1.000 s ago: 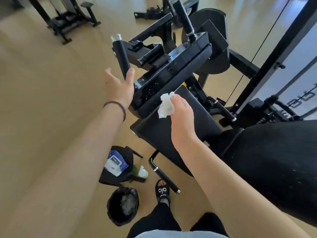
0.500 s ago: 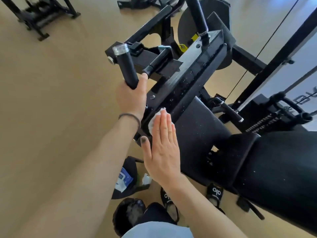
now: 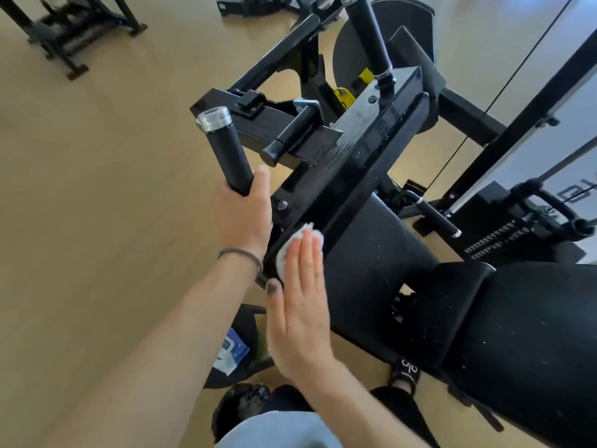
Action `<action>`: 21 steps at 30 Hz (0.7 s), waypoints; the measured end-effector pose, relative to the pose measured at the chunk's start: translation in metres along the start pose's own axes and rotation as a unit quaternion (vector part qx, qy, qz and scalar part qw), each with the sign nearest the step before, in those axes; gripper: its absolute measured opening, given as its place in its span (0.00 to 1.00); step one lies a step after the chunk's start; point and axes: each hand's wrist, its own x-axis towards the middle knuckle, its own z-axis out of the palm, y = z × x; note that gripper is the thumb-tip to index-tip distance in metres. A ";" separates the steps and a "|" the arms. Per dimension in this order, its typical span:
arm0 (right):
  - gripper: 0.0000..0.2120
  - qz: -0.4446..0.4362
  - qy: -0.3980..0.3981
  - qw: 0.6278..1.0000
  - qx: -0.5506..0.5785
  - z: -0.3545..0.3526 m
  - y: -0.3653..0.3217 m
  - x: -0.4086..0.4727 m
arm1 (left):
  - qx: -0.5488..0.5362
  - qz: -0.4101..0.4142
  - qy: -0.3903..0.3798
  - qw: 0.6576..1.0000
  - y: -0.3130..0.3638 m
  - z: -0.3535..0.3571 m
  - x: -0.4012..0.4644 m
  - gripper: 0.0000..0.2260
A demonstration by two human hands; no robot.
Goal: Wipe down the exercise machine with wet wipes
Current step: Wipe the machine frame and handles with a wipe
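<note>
Wipe (image 3: 298, 240) between right hand (image 3: 298, 305) and machine bar (image 3: 361, 169).

White wipe (image 3: 298, 242), black machine (image 3: 365, 150), tan floor (image 3: 97, 189).

Open tan floor (image 3: 97, 221) to my left: wide free passage, nothing on it until the far rack (image 3: 71, 30) at the top corner.

My left hand (image 3: 240, 218) is closed around the base of the upright grip (image 3: 224, 150); bracket and short peg (image 3: 290, 137) crowd just right of it.

My right hand (image 3: 298, 305) lies flat on the wet wipe (image 3: 292, 247) against the black beam's (image 3: 361, 156) near face. Seat pad (image 3: 371, 270) blocks directly right.

Below: wipes pack (image 3: 231, 350) and bin (image 3: 239, 405) near my feet.

Right side closed by frame post (image 3: 517, 134) and cable (image 3: 504, 88).
</note>
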 end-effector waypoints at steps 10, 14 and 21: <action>0.30 0.113 0.070 0.988 0.074 -0.049 0.033 0.124 | -0.002 -0.011 -0.006 1.000 -0.004 -0.002 0.001 0.13; 0.30 0.030 0.040 0.999 0.022 -0.018 0.006 0.047 | 0.015 0.027 0.007 0.999 -0.009 -0.003 0.004 0.18; 0.29 0.028 0.001 1.000 0.010 -0.045 0.037 0.077 | 0.125 0.278 0.144 0.942 0.003 -0.008 -0.024 0.17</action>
